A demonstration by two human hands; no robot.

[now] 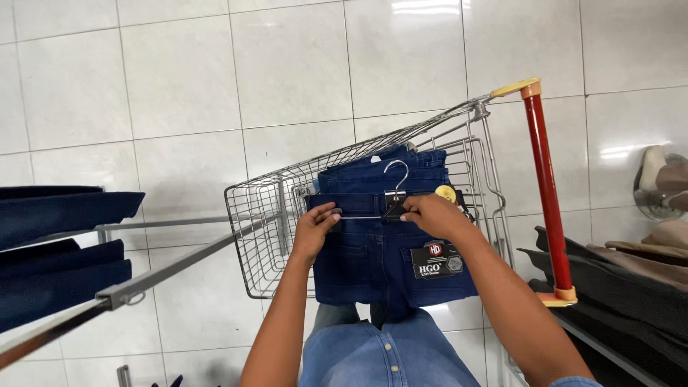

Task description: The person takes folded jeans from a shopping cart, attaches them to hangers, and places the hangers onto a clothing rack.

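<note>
Clipping dark jeans onto a hanger over the cart

At centre frame my left hand [314, 228] pinches the waistband of the dark blue jeans [373, 251] while my right hand [433, 215] grips the hanger [393, 204] at its clip. The jeans drape over the wire shopping cart [265, 236], atop a folded stack. I'd judge it best to keep the waistband taut and level so both clips bite evenly.
</note>
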